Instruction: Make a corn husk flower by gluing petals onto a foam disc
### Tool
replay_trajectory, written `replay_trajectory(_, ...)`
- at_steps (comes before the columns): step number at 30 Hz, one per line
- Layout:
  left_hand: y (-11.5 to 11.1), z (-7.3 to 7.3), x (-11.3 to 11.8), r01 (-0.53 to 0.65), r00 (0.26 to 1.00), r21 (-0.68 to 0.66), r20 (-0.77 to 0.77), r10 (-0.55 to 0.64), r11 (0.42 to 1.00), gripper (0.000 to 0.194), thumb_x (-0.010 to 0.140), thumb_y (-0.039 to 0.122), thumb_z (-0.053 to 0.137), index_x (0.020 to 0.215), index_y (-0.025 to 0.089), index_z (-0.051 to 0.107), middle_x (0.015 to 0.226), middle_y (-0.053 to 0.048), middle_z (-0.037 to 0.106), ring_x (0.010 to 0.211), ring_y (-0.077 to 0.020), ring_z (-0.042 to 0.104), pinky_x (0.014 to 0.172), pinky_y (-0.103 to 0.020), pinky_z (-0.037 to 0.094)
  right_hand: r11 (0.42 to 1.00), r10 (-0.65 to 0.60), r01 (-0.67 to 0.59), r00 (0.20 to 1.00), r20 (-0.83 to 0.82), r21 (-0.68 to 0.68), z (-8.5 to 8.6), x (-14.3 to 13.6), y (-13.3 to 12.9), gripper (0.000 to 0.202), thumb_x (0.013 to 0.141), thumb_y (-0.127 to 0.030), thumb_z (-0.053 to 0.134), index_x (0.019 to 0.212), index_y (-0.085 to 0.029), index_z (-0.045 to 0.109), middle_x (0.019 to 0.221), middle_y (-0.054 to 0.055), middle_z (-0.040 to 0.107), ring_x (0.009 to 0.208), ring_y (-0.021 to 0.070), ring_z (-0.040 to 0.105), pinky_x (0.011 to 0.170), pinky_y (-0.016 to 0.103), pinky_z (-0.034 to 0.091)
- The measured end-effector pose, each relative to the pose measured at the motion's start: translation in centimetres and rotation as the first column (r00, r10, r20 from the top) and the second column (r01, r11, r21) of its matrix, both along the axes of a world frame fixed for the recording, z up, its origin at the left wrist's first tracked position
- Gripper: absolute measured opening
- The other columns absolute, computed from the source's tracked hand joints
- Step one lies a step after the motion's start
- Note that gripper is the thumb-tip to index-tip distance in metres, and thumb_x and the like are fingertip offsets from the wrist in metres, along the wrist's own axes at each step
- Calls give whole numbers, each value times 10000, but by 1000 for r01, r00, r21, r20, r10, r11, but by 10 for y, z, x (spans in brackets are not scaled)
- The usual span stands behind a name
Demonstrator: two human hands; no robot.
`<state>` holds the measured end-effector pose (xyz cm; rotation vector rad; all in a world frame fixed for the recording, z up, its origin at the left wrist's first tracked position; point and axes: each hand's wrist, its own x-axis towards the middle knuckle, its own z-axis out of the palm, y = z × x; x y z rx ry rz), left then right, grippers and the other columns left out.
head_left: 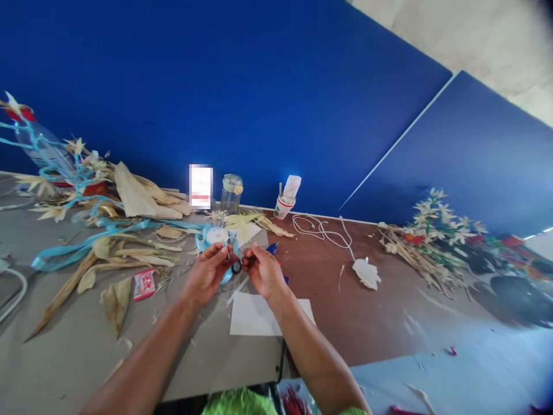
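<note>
Above the table's middle, my left hand (210,272) is closed in a pinch, with a small dark ring-like thing (236,266) by its fingertips. Just to its right, my right hand (263,270) is also pinched, its fingertips close to the left ones. What either hand grips is too small to name. Behind my left hand lies a white and light-blue ribbon roll (216,234). A white paper sheet (254,315) lies below my right hand.
Dried husks (142,196) and blue ribbon (82,251) spread over the left side. A glass jar (231,193), a paper cup (284,207) and a white cable (322,230) are at the back. White flowers (436,216) stand right.
</note>
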<state>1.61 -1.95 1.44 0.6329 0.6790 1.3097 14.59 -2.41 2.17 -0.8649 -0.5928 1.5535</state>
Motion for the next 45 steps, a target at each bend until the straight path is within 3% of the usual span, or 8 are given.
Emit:
replay_trajectory(5,0,2,-3,19,999,-8,30,-19,1000,195,636,213,734,718,200,557,752,30,622,705,-107,585,756,-292,495,997,-38,24,982,184,77,-8,-6,-3,265,626,-389,729,699,-163,611,547,-42,521,493,80,443,504,216,350)
replay_trajectory(10,0,2,-2,26,998,-22,60,-24,999,192,618,202,757,708,179,589,738,28,634,680,-97,578,725,-264,488,993,-57,36,979,193,112,-7,-7,-5,244,643,-368,714,743,-160,631,578,-39,533,500,79,451,513,221,360)
replay_trajectory(19,0,-2,0,-16,970,76,-242,34,997,208,618,298,752,715,159,630,652,26,615,595,-89,541,591,-213,419,977,-92,46,972,215,207,-5,-12,-4,156,673,-270,672,796,-176,657,587,-36,540,531,86,460,523,221,367)
replay_trajectory(25,-2,2,3,-6,935,123,-351,49,992,236,625,349,736,716,160,628,647,19,609,615,-104,538,625,-232,422,977,-91,40,967,237,211,-3,-18,-4,167,645,-256,690,776,-171,629,608,-42,561,530,73,453,534,210,357)
replay_trajectory(32,-4,3,4,11,888,149,-456,59,989,254,630,392,724,708,163,647,630,24,595,584,-94,493,583,-220,395,966,-197,138,941,274,219,-2,-20,-4,143,614,-227,701,685,-170,591,584,-61,548,540,73,454,554,209,353)
replay_trajectory(39,-1,-3,4,38,909,138,-416,23,990,245,644,378,715,739,161,654,669,12,620,632,-108,527,631,-232,409,980,-126,94,976,180,176,-3,-16,-2,97,627,-223,686,685,-166,634,569,-50,561,515,68,458,530,206,344)
replay_trajectory(45,-1,-2,3,130,921,124,-383,-73,984,220,636,363,725,687,157,667,650,-4,622,652,-124,540,684,-256,419,988,44,-53,997,59,147,1,-10,-3,93,612,-201,709,673,-152,660,568,-34,580,505,62,455,528,198,352)
